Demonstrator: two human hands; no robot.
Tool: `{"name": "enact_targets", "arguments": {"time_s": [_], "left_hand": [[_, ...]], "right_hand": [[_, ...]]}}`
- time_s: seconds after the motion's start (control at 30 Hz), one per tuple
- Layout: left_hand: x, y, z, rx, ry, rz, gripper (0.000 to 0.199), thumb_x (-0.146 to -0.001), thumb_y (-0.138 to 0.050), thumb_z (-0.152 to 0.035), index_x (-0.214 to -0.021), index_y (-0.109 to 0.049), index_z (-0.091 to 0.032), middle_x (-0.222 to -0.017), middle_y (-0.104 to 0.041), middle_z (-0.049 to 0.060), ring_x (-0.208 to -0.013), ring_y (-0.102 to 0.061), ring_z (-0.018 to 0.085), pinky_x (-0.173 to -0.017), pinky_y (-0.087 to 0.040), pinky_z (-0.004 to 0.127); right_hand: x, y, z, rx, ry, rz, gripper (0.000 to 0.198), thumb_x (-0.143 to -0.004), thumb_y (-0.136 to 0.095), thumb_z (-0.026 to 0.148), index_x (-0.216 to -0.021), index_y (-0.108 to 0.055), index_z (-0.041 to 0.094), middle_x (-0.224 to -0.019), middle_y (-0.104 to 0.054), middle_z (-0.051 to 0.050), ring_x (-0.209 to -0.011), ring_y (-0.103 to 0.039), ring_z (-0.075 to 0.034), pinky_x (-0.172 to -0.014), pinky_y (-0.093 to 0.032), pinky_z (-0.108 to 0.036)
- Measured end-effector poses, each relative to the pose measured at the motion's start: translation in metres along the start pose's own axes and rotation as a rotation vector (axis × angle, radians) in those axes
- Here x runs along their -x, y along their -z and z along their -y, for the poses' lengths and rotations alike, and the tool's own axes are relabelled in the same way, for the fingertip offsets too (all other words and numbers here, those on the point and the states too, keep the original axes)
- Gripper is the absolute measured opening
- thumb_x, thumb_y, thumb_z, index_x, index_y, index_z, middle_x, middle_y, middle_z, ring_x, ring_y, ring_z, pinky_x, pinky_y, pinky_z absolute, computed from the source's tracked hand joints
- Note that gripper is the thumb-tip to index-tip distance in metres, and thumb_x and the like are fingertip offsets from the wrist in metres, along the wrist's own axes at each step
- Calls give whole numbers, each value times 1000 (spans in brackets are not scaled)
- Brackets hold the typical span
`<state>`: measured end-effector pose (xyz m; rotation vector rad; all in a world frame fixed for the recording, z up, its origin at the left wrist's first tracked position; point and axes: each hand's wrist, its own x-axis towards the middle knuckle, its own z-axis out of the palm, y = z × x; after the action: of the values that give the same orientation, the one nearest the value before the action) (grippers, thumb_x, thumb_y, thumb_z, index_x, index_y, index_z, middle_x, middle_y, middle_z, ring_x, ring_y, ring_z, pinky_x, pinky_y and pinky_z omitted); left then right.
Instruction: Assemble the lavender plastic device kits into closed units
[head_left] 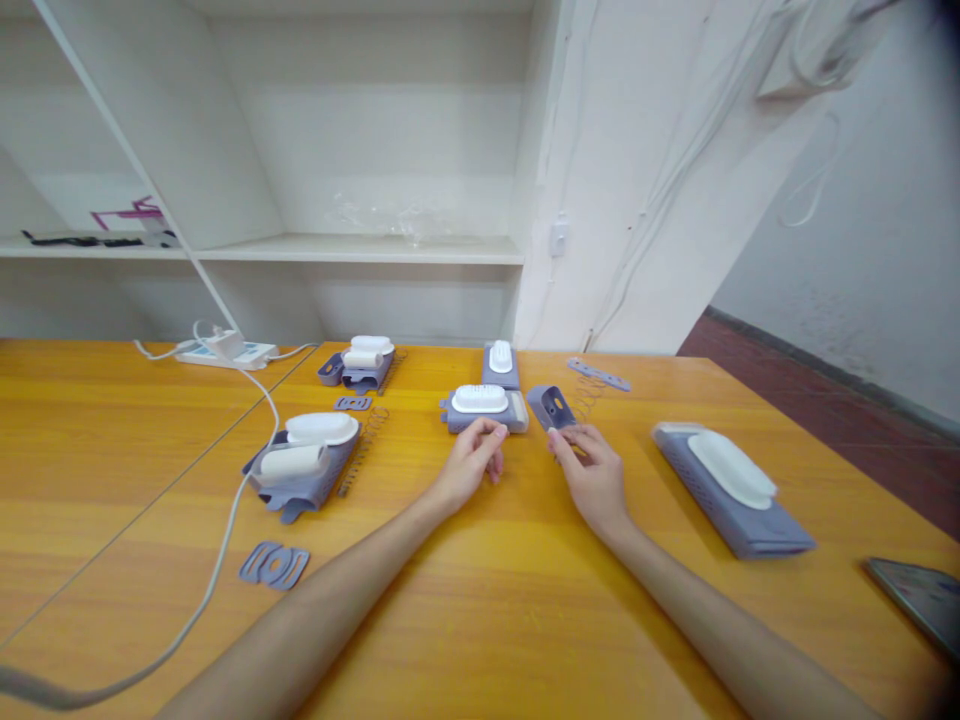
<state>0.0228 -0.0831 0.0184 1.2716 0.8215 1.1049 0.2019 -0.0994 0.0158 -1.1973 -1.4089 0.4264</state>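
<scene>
My left hand [472,463] is closed, with thumb and forefinger pinched together just in front of a grey-purple case with a white oval top [481,400]. Anything inside that pinch is too small or hidden to make out. My right hand [592,478] is curled, its thumb and fingertips drawn close at the near end of a hollow grey-purple end cap [551,407]. I cannot tell whether the fingers grip the cap or something smaller. Beyond them a thin coil spring [589,395] lies beside a flat perforated strip [598,374].
Similar cases stand at the back [501,365], right [724,490] and left [304,468]; another sits farther left [366,362]. A spring [362,455] and flat slotted plates [274,565] lie at left. A white cable [225,560] crosses from a power strip [227,352]. A phone [919,600] lies far right.
</scene>
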Motion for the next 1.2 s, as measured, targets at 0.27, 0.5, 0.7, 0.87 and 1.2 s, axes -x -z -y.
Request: {"name": "enact_targets", "arguments": {"time_s": [0.27, 0.5, 0.7, 0.87, 1.2], "left_hand": [[5, -4, -7, -22, -29, 24, 52, -82, -49, -53, -120, -33, -22, -78, -59, -2, -44, -55, 8, -43, -41, 21], [7, -7, -4, -57, -56, 65, 52, -71, -69, -41, -110, -41, -20, -84, -60, 1, -58, -59, 10, -50, -45, 20], [7, -8, -2, -112, -46, 21, 48, -71, -68, -43, -106, -45, -19, -75, -60, -1, -54, -56, 9, -46, -41, 18], [7, -9, -3, -105, -39, 6, 48, -69, -70, -44, -104, -47, -19, -76, -61, -1, -54, -57, 9, -47, -42, 19], [5, -8, 0, -138, -45, -43, 48, -68, -70, -43, -103, -48, -19, -77, -61, -1, -53, -55, 9, -45, -41, 18]], "right_hand": [[7, 6, 14, -14, 179, 321, 23, -82, -56, 35, -66, -62, 19, -73, -56, -4, -67, -55, -16, -59, -48, -27], [6, 6, 14, -53, 130, 401, 26, -85, -53, 36, -71, -68, 19, -85, -59, -6, -74, -58, -16, -59, -50, -26], [5, 3, 5, 33, 109, 148, 27, -80, -59, 41, -96, -71, 23, -85, -53, -5, -76, -55, -16, -55, -48, -25], [1, -1, 0, 14, 31, 123, 28, -78, -61, 44, -89, -71, 21, -73, -60, -3, -68, -57, -17, -59, -48, -28], [-1, 2, 2, -204, -193, 85, 33, -75, -64, 45, -88, -60, 15, -68, -65, -5, -50, -58, -14, -43, -46, -24]]}}
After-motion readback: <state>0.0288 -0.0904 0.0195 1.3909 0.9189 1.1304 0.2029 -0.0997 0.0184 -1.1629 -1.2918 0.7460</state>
